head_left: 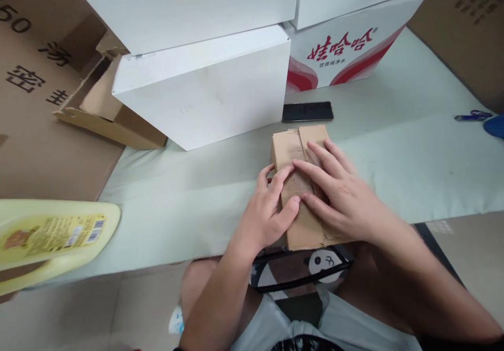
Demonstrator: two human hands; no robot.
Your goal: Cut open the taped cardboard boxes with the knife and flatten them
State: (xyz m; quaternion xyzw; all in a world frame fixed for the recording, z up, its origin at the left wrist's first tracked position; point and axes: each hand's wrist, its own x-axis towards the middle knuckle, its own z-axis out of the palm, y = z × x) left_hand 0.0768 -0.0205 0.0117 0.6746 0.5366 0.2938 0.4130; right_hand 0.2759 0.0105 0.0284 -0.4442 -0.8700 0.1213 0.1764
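A small brown cardboard box [299, 230] lies at the front edge of the table, its top flaps folded over and meeting along a seam. On its left edge rests my left hand [268, 209], fingers bent around the side and thumb on the top face. My right hand [338, 193] lies across the box's top and right side with fingers spread, pressing on the flap. Part of the right side of the box is hidden under that hand.
A black phone [307, 112] lies behind the box. White cartons [208, 93] and a red-printed carton [331, 57] stand at the back. At left are a yellow bottle [59, 235] and an open brown box [134, 125]. A blue-handled tool [472, 115] lies far right.
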